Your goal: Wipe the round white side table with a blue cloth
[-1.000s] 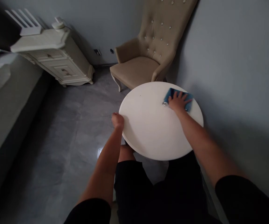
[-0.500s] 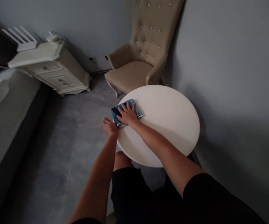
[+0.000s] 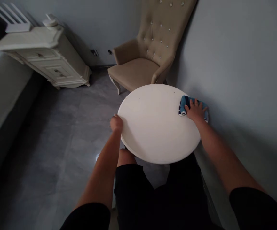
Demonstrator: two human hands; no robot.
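A round white table stands in front of me. At its left rim my left hand is closed around the edge, its fingertips partly hidden. My right hand lies with fingers spread on top of a folded blue towel with dark and white bands. The towel rests at the table's far right edge, and part of it reaches to or past the rim. Under my palm, some of the towel is covered from view.
A tan tufted armchair stands just behind the table. At the back left is a white nightstand with a white router on it. A bed runs along the left, and a grey wall borders the right.
My right hand and the towel have moved across the tabletop from the left edge to the right edge. My left hand now closes on the left rim. The view has shifted slightly.
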